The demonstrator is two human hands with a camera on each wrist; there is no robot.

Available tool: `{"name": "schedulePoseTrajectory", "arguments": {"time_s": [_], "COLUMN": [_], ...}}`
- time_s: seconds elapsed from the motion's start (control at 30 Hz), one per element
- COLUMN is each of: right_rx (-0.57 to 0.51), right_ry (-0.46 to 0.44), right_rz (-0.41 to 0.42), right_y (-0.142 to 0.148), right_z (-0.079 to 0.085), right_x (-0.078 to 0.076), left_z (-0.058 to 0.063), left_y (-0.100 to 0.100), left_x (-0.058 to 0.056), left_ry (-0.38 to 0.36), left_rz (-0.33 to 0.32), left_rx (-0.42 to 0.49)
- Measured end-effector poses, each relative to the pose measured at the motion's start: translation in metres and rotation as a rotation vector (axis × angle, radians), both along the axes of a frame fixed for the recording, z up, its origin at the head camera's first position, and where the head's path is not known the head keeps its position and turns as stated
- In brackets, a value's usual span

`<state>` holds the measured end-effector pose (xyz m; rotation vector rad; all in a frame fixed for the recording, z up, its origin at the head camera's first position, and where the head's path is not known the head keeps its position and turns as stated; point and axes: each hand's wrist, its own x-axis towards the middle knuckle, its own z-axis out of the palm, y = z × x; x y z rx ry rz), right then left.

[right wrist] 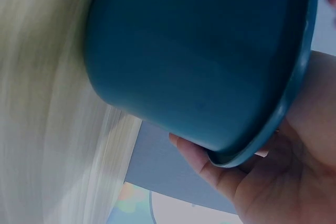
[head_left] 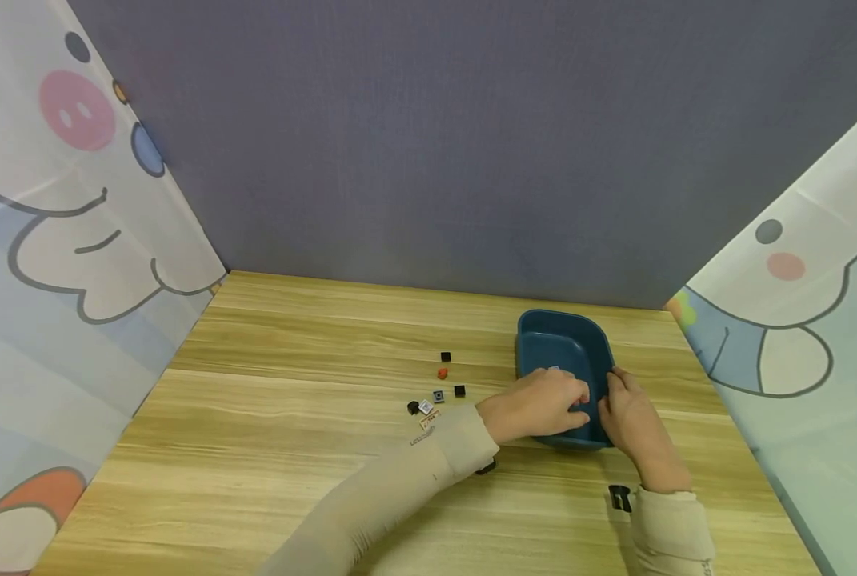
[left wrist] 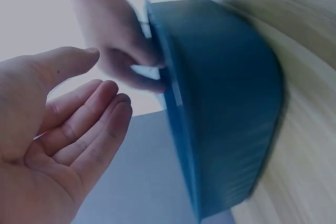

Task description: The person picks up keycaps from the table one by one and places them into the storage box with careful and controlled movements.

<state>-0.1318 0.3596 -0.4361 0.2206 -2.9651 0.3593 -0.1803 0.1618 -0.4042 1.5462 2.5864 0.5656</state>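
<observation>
A deep blue plastic bin [head_left: 565,320] stands toward the right of the wooden table. My left hand [head_left: 539,404] hovers over its near part, palm down, arm reaching across from the lower left. In the left wrist view the fingers [left wrist: 86,135] are loosely bent with nothing between them, and the thumb is apart. My right hand [head_left: 626,408] grips the bin's right rim; in the right wrist view its fingers [right wrist: 210,171] bend round the rim [right wrist: 278,114]. A small white piece [head_left: 554,369] shows just past the left hand, mostly hidden by it.
Left of the bin lie black blocks [head_left: 460,391], an orange-red piece [head_left: 442,374], a grey square [head_left: 438,397], a white square [head_left: 426,407] and a small printed piece [head_left: 430,419]. A black clip-like thing [head_left: 620,498] lies by the right sleeve. A dark panel [head_left: 428,160] rises behind the table.
</observation>
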Motion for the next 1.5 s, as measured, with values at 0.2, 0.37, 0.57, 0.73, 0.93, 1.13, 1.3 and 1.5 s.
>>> {"name": "schedulePoseTrajectory", "arguments": {"time_s": [0.2,0.37,0.57,0.73,0.93,1.13,1.3,1.5], "right_rx": [0.001,0.003,-0.007,-0.004,0.011,0.013,0.017,0.017], "right_ry": [0.005,-0.015,-0.045,-0.051,-0.039,-0.032,-0.054,-0.043], "right_rz": [-0.018,-0.023,-0.030,-0.038,-0.036,-0.040,-0.043,-0.038], "right_y": [-0.001,-0.001,-0.002,-0.003,-0.003,-0.002,-0.003,-0.004], "right_z": [-0.001,0.000,0.001,0.002,0.000,-0.001,0.000,0.001], "right_x": [-0.002,-0.003,-0.003,-0.002,-0.003,-0.003,-0.004,-0.003], "left_z": [0.011,0.014,0.017,0.017,0.008,-0.004,-0.015,-0.028], "left_y": [-0.034,-0.066,-0.106,-0.133,-0.159,-0.181,-0.199,-0.214], "left_x": [0.004,0.004,-0.003,-0.007,-0.007,-0.007,-0.010,-0.014], "left_ry": [-0.019,-0.057,-0.055,-0.062,-0.070,-0.119,-0.100,-0.075], "left_rz": [0.025,0.093,0.170,0.253,0.306,0.318,0.270,0.185], "left_rx": [0.093,0.136,0.193,0.215,0.208,0.194,0.133,0.046]}}
